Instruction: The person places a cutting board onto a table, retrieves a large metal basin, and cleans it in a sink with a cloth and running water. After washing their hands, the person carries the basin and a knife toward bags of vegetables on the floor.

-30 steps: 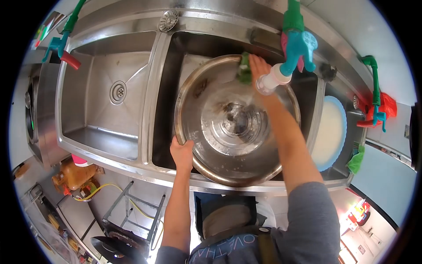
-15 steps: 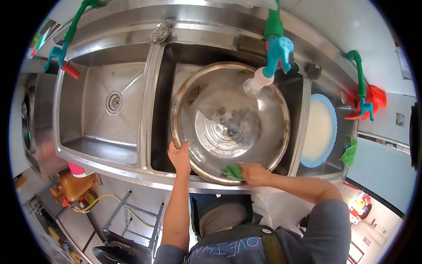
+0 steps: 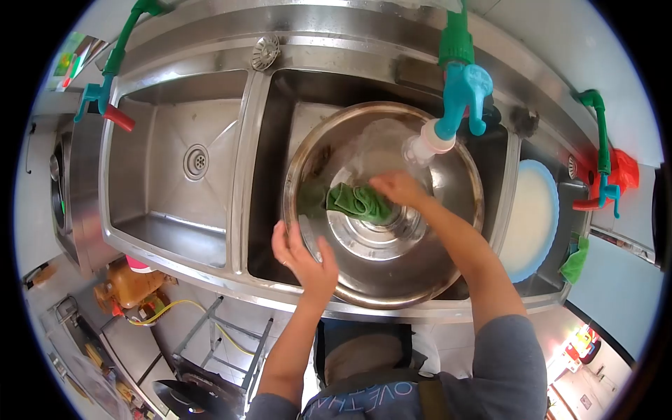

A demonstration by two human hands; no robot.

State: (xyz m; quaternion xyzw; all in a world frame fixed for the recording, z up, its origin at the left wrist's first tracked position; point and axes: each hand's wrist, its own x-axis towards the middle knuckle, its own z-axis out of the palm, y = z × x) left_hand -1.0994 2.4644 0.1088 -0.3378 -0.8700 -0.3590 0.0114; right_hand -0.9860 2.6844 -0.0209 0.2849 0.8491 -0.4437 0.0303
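Observation:
A large round stainless steel basin point(image 3: 448, 276) rests in the middle sink compartment, with water pooled in its bottom. At the basin's left front rim is my left hand point(image 3: 308, 266), its fingers spread and the thumb apart over the rim. Over the basin's middle, my right hand point(image 3: 402, 190) is closed on a bunched green cloth point(image 3: 358, 203), which extends to the left of the fingers. A blue-handled tap point(image 3: 462, 98) with a white nozzle point(image 3: 427, 143) stands above the basin's right back side.
To the left is another sink compartment point(image 3: 161, 147) with a drain point(image 3: 197, 162). A light blue tub point(image 3: 549, 210) of whitish contents sits in the right compartment, beside another green cloth point(image 3: 575, 259). A strainer point(image 3: 265, 52) lies on the back ledge.
My right hand has moved the green cloth from the basin's front rim up and inward over its middle. My left hand has loosened from the rim, fingers now spread.

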